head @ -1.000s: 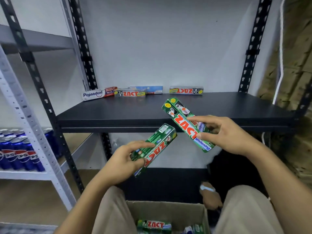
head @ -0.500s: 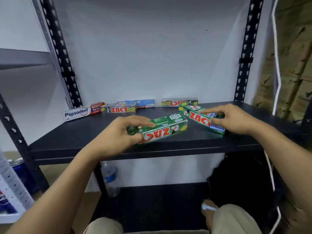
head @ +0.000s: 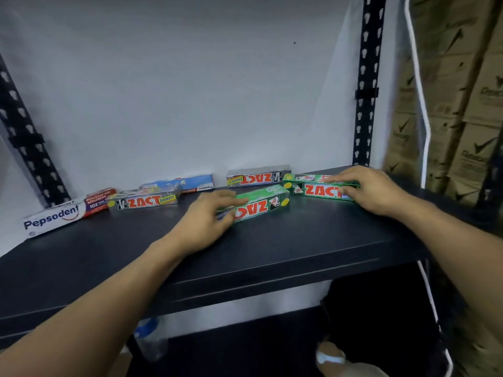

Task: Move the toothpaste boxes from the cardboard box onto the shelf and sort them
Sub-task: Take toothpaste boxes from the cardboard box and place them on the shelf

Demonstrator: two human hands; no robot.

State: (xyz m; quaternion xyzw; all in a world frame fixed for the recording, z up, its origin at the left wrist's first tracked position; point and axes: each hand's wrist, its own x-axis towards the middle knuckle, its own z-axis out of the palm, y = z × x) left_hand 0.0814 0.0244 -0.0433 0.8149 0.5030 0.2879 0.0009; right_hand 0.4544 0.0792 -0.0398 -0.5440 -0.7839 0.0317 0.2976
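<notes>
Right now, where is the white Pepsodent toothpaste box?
In the head view, the white Pepsodent toothpaste box lies at the far left of the black metal shelf, its right end beside a silver ZACT Smokers box.

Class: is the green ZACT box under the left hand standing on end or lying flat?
Lying flat: the green ZACT box rests lengthwise on the shelf, its lettering upside down.
</notes>
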